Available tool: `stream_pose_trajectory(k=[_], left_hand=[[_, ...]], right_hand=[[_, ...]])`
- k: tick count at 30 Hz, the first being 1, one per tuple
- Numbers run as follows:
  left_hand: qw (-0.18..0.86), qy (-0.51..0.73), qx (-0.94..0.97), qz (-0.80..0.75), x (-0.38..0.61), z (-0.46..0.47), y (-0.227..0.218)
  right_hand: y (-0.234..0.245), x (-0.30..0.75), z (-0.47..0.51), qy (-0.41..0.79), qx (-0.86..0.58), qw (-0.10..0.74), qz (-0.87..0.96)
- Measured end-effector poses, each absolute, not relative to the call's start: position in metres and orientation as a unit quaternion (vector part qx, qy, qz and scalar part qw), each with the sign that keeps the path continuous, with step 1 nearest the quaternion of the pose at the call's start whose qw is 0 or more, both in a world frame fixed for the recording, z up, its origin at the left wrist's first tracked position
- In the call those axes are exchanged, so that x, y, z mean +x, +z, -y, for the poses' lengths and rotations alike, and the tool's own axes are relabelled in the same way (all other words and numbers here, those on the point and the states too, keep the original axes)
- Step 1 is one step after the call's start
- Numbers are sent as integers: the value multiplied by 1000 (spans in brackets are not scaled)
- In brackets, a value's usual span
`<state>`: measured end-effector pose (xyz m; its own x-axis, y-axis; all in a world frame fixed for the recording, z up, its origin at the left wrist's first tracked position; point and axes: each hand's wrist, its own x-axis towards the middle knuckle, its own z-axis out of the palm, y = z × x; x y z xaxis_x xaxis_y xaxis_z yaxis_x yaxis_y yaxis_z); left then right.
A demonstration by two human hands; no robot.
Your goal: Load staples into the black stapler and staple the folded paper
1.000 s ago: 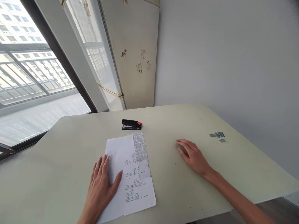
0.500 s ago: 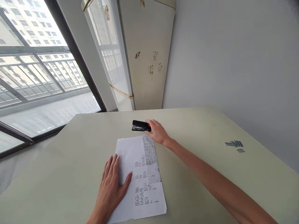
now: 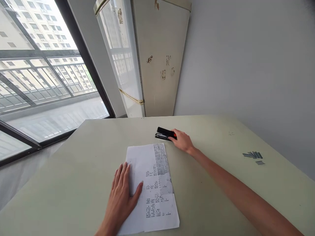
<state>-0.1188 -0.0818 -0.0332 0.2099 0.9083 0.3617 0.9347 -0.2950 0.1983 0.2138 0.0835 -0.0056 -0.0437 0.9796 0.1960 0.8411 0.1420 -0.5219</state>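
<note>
Grasping the black stapler point(image 3: 164, 131) by its rear end alone, just beyond the printed white paper point(image 3: 152, 183), the right hand point(image 3: 182, 140) could let the open front twist. The left hand point(image 3: 122, 196), flat and clasping nothing, covers only the paper's left side, so a bump could skew the rest. Grey metal staple strips point(image 3: 253, 154) lie well apart on the pale green table point(image 3: 81, 183).

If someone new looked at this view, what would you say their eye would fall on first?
Most likely the black stapler, gripped at its red-marked end by the right hand, just beyond the printed paper. Next might come the left hand, spread over the paper's left side, then the small grey strips toward the right of the pale table.
</note>
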Motion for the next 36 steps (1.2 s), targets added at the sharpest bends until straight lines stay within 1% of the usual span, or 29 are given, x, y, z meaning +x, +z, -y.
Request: stream_pose_trajectory(k=[6, 12, 19, 23, 36], left_hand=[[30, -195, -781, 592, -120, 81, -32], [36, -185, -774, 605, -120, 78, -35], [25, -179, -761, 623, -120, 74, -34], [20, -171, -757, 630, -119, 74, -31], [14, -175, -751, 636, -118, 74, -30]], right_hand=[[-15, 274, -24, 116, -671, 284, 675], [-21, 308, 45, 117, -690, 319, 639], [-21, 326, 112, 170, -727, 352, 565], [-23, 331, 124, 208, -726, 361, 547], [-23, 331, 124, 216, -733, 367, 530]])
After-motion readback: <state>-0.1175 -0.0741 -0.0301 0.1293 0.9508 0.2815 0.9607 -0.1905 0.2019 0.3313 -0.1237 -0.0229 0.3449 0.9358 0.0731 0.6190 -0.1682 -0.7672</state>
